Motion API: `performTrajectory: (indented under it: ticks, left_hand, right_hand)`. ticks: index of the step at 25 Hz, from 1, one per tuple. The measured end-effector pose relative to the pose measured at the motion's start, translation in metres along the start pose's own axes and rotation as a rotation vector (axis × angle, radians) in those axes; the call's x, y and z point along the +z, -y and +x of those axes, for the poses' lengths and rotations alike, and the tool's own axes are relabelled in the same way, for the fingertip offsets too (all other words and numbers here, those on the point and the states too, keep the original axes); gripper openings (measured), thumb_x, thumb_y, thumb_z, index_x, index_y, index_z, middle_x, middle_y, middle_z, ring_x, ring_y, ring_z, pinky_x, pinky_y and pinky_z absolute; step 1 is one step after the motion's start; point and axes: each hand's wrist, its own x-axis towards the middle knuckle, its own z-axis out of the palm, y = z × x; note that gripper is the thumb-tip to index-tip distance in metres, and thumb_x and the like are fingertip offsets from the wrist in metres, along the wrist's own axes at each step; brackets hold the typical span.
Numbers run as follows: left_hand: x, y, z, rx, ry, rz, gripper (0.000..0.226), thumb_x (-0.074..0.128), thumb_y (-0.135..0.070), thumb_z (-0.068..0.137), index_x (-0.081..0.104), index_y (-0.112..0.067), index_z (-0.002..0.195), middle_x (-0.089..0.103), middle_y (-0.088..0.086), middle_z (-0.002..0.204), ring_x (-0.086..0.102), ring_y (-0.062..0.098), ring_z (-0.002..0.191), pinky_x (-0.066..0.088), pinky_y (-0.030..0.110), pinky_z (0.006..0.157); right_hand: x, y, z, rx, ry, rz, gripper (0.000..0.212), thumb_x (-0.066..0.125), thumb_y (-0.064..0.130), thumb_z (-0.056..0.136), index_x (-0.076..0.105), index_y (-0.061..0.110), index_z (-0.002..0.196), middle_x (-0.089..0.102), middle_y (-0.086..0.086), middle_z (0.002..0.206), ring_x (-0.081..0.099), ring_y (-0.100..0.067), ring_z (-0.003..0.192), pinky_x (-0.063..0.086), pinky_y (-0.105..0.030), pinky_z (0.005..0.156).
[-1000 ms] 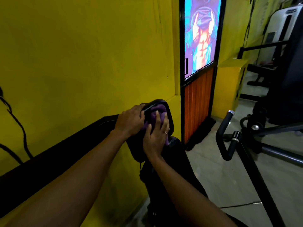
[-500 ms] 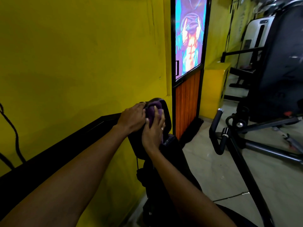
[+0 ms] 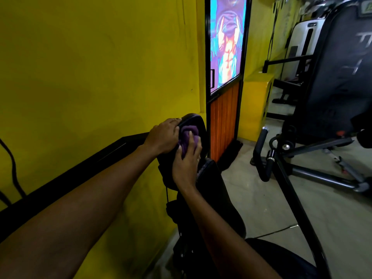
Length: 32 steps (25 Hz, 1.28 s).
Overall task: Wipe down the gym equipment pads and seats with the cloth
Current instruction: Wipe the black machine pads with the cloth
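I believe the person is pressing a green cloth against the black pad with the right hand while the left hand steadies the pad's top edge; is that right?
Not quite: the cloth is purple, not green. The head view shows the right hand pressing it against the black pad while the left hand steadies the pad's top edge.

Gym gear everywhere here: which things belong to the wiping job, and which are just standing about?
In the job:
purple cloth
black pad
left hand steadying the pad
right hand pressing the cloth

Standing about:
poster door
handlebar grip
yellow box
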Motion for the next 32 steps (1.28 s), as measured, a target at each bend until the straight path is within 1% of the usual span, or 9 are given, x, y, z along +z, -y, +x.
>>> performTrajectory:
  ticks: [3, 7, 8, 13, 18, 22, 24, 28, 32]
  left_hand:
    - [-0.004, -0.001, -0.004, -0.001, 0.002, -0.009, 0.046, 0.033, -0.025, 0.108, 0.04, -0.014, 0.152, 0.041, 0.006, 0.155, 0.044, 0.027, 0.137, 0.035, 0.042, 0.109]
    - [-0.005, -0.007, -0.004, -0.018, 0.0, 0.002, 0.045, 0.032, -0.025, 0.108, 0.04, -0.015, 0.152, 0.042, 0.005, 0.154, 0.045, 0.027, 0.136, 0.034, 0.041, 0.107]
    - [-0.005, -0.006, -0.003, -0.019, 0.003, 0.006, 0.046, 0.032, -0.026, 0.108, 0.04, -0.015, 0.152, 0.042, 0.005, 0.154, 0.045, 0.027, 0.136, 0.035, 0.041, 0.107]
    - [-0.004, -0.005, -0.005, -0.013, 0.016, 0.016, 0.046, 0.032, -0.026, 0.108, 0.039, -0.016, 0.152, 0.041, 0.005, 0.155, 0.046, 0.028, 0.135, 0.035, 0.041, 0.106]
    - [-0.003, -0.006, -0.003, -0.016, -0.002, 0.028, 0.046, 0.033, -0.025, 0.107, 0.041, -0.016, 0.151, 0.044, 0.005, 0.152, 0.048, 0.028, 0.133, 0.037, 0.042, 0.105]
    - [-0.002, -0.002, -0.002, -0.002, 0.0, 0.022, 0.046, 0.033, -0.026, 0.108, 0.04, -0.017, 0.152, 0.043, 0.006, 0.153, 0.049, 0.029, 0.131, 0.037, 0.043, 0.104]
    - [-0.002, -0.001, -0.002, -0.009, 0.006, 0.019, 0.046, 0.033, -0.028, 0.108, 0.039, -0.018, 0.152, 0.042, 0.005, 0.154, 0.048, 0.029, 0.132, 0.037, 0.043, 0.104]
    - [-0.001, -0.003, -0.003, -0.013, 0.015, 0.004, 0.046, 0.033, -0.027, 0.107, 0.039, -0.018, 0.152, 0.042, 0.005, 0.153, 0.049, 0.03, 0.131, 0.037, 0.043, 0.104]
    - [0.0, -0.002, 0.0, -0.021, -0.001, 0.016, 0.046, 0.033, -0.028, 0.107, 0.04, -0.018, 0.151, 0.043, 0.005, 0.152, 0.051, 0.032, 0.128, 0.039, 0.044, 0.102]
  right_hand:
    - [-0.014, -0.037, -0.022, -0.046, 0.045, -0.053, 0.058, 0.041, 0.048, 0.106, 0.015, 0.045, 0.158, 0.002, 0.012, 0.169, 0.016, -0.027, 0.154, 0.038, -0.045, 0.108]
    - [-0.012, -0.027, 0.034, 0.459, 0.008, 0.101, 0.061, 0.042, 0.043, 0.107, 0.012, 0.037, 0.161, -0.002, -0.002, 0.17, 0.011, -0.037, 0.154, 0.028, -0.056, 0.119]
    - [-0.006, -0.013, 0.033, 0.45, 0.014, 0.11, 0.062, 0.042, 0.044, 0.107, 0.011, 0.037, 0.161, -0.005, -0.001, 0.17, 0.007, -0.036, 0.155, 0.026, -0.056, 0.12]
    - [-0.01, -0.024, -0.035, -0.091, 0.044, 0.023, 0.063, 0.042, 0.051, 0.105, 0.012, 0.043, 0.16, -0.003, 0.015, 0.169, 0.011, -0.023, 0.155, 0.035, -0.042, 0.106]
    - [-0.007, -0.02, 0.018, 0.387, -0.004, 0.091, 0.065, 0.041, 0.05, 0.105, 0.011, 0.037, 0.161, -0.002, -0.001, 0.17, 0.011, -0.037, 0.154, 0.03, -0.058, 0.117]
    - [0.006, 0.012, -0.032, 0.012, 0.007, 0.005, 0.069, 0.035, 0.059, 0.102, 0.006, 0.04, 0.162, -0.012, 0.009, 0.169, 0.005, -0.029, 0.156, 0.025, -0.046, 0.116]
    - [-0.003, -0.012, -0.048, -0.089, 0.063, 0.025, 0.076, 0.045, 0.058, 0.101, 0.004, 0.039, 0.162, -0.016, 0.014, 0.168, 0.005, -0.027, 0.157, 0.033, -0.05, 0.114]
    - [-0.023, -0.064, -0.057, -0.138, 0.19, -0.034, 0.106, 0.076, 0.048, 0.085, -0.002, 0.049, 0.157, -0.016, 0.014, 0.168, 0.011, -0.029, 0.156, 0.05, -0.055, 0.104]
    - [-0.008, -0.041, -0.055, -0.101, 0.133, -0.04, 0.117, 0.085, 0.039, 0.075, 0.001, 0.045, 0.156, -0.015, 0.008, 0.167, 0.007, -0.03, 0.156, 0.045, -0.055, 0.109]
